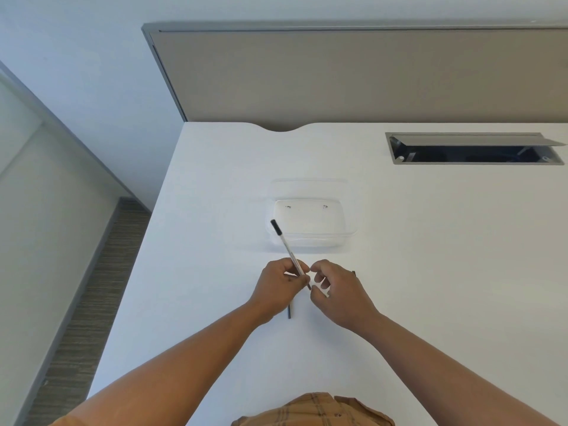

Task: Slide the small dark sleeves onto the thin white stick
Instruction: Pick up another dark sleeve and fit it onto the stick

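The left hand is closed around the thin white stick, fingers and thumb pinched on its lower part. The stick rises out of that grip and slants up and to the left, away from the person, so its long axis runs from near-right to far-left. A dark sleeve already sits at the far tip, over the clear plastic tray that lies on the white table just beyond the hands.

Below the left hand a second dark sleeve lies on the table, partly hidden under the palm.

The stick's near end comes out at the right edge of the left fist, pointing straight at the right hand. That hand is touching or almost touching the left, its fingertips drawn together at the near end; something dark shows there, probably another sleeve, though it is too small to be sure. The right hand is the nearer one for feeding along the stick's axis.
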`<state>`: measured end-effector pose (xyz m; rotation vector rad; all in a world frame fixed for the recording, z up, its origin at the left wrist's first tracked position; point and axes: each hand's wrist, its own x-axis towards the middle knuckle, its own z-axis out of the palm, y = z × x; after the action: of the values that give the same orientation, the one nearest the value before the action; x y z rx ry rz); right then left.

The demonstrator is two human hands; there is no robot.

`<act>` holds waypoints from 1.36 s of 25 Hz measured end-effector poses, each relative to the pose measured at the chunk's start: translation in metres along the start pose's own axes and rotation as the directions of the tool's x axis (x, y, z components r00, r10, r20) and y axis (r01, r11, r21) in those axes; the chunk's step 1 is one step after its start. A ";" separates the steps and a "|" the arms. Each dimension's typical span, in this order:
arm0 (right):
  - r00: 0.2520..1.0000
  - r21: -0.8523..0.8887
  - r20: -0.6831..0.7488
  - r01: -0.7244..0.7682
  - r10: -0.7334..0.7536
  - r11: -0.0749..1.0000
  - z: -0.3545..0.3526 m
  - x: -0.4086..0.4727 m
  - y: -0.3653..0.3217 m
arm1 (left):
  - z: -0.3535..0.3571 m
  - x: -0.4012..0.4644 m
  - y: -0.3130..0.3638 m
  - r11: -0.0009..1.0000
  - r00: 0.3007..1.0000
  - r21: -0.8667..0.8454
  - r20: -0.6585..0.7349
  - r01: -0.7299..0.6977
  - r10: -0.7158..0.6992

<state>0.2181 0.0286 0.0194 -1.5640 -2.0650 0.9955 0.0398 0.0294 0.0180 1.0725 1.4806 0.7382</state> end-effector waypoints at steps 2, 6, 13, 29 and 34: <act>1.000 0.012 -0.003 -0.013 0.013 1.000 0.002 -0.003 -0.001 | -0.003 -0.002 0.002 0.994 1.000 -0.109 0.018 0.026 -0.024; 1.000 0.076 -0.023 -0.008 0.010 0.997 0.004 -0.007 -0.004 | -0.002 -0.008 0.003 0.944 0.995 -0.321 0.078 0.076 -0.054; 0.994 0.000 -0.082 0.071 -0.071 0.997 0.004 -0.016 -0.006 | -0.002 -0.022 0.005 0.918 0.990 -0.374 0.096 0.129 -0.100; 0.989 -0.077 -0.075 0.119 -0.125 0.990 -0.008 -0.026 -0.010 | -0.037 -0.017 0.012 0.022 0.674 0.849 0.402 -0.527 0.620; 0.990 -0.088 -0.072 0.119 -0.125 0.989 -0.012 -0.027 -0.008 | -0.041 -0.017 0.007 0.102 0.673 0.825 0.375 -0.556 0.637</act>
<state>0.2292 0.0062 0.0366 -1.4714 -2.1444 0.8030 0.0007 0.0210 0.0392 2.7103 1.4602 0.4213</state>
